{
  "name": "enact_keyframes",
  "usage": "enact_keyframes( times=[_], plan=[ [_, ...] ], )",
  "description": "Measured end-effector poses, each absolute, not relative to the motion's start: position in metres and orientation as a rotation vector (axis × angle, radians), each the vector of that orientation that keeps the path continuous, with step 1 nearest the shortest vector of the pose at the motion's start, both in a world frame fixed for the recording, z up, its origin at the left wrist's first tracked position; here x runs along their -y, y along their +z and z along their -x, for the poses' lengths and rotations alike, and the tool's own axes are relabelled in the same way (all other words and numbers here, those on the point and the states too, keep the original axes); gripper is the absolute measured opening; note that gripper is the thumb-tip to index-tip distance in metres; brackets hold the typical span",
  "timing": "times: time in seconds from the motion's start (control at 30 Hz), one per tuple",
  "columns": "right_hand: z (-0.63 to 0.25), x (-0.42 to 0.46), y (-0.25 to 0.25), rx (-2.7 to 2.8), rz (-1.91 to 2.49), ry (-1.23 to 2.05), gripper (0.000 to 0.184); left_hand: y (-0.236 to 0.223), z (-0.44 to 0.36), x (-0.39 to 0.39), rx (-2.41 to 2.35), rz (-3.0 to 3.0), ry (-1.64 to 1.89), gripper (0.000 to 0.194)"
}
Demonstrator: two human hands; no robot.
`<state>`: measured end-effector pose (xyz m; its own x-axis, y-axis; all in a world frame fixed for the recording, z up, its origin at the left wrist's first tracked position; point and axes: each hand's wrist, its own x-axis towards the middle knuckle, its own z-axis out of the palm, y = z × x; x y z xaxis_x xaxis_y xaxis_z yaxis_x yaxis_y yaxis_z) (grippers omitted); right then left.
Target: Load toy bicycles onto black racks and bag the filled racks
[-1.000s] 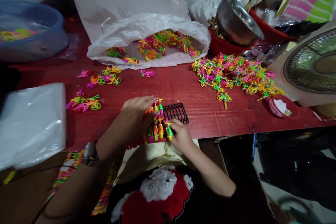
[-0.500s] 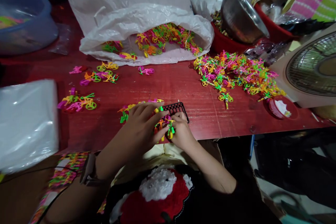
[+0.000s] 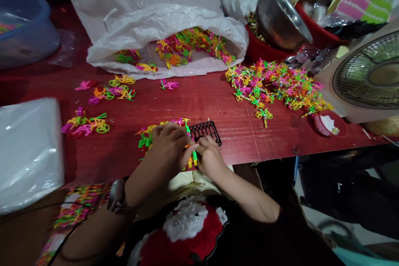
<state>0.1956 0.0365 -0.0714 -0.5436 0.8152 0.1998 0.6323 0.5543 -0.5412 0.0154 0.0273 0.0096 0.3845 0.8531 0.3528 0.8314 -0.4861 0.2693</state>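
My left hand (image 3: 170,145) is closed, its curled fingers and thumb meeting at a small orange plastic toy bicycle part (image 3: 188,146). Pressed close on the other side, my right hand (image 3: 212,157) has its fingers bunched in a pinch; what sits in them is hidden. Both hands are over the near left part of a black plastic rack (image 3: 215,128) with rows of slots. Green and yellow toy parts (image 3: 195,157) stand upright just below the fingertips. More bright parts (image 3: 145,140) lie partly under my left hand.
A white plastic bag (image 3: 131,64) lies open at the back with toy bicycles inside. To the right is a heap of toy bicycles (image 3: 274,85), beside a fan (image 3: 370,75) and a small red basket (image 3: 322,125). Stacked plastic bags (image 3: 31,145) and a blue basin (image 3: 28,37) stand left.
My left hand has drawn its fingers in and curled them closer to my right hand. More of the black rack shows. The whole view has shifted slightly.
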Motion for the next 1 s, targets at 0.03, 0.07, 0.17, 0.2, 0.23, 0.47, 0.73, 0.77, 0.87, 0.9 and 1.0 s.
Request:
enact_keyframes(
  times=[0.03,0.07,0.17,0.2,0.23,0.47,0.73,0.77,0.87,0.9,1.0],
  plan=[
    [-0.195,-0.033,-0.072,2.338,1.190,0.572,0.029,0.009,-0.016,-0.027,-1.569,-2.570,0.692,0.018],
    [-0.195,-0.032,-0.072,2.314,1.187,0.601,0.030,0.009,-0.017,-0.026,-1.576,-2.567,0.680,0.017],
    [-0.211,-0.040,-0.064,2.213,1.086,0.791,0.026,0.008,-0.017,-0.023,-1.590,-2.546,0.642,0.016],
    [-0.225,-0.047,-0.060,2.126,1.119,0.801,0.022,0.008,-0.016,-0.021,-1.590,-2.531,0.638,0.017],
    [-0.242,-0.057,-0.056,2.013,1.191,0.767,0.018,0.009,-0.015,-0.018,-1.583,-2.516,0.630,0.017],
    [-0.390,-0.132,-0.037,1.231,1.899,0.242,0.019,0.008,-0.005,0.003,-1.576,-2.453,0.659,0.017],
    [-0.331,-0.105,-0.026,1.324,1.586,0.942,0.027,0.004,0.000,0.011,-1.515,-2.336,0.750,0.012],
    [-0.310,-0.097,-0.027,1.360,1.517,1.019,0.033,0.005,0.000,0.011,-1.511,-2.330,0.752,0.012],
    [-0.248,-0.081,-0.038,1.501,1.195,1.338,0.034,0.009,-0.001,0.011,-1.515,-2.334,0.742,0.011],
    [-0.231,-0.078,-0.043,1.553,1.115,1.360,0.030,0.010,-0.001,0.010,-1.516,-2.336,0.735,0.011],
    [-0.201,-0.076,-0.057,1.757,1.022,1.248,0.013,0.012,-0.004,0.009,-1.520,-2.333,0.723,0.011]
  ],
)
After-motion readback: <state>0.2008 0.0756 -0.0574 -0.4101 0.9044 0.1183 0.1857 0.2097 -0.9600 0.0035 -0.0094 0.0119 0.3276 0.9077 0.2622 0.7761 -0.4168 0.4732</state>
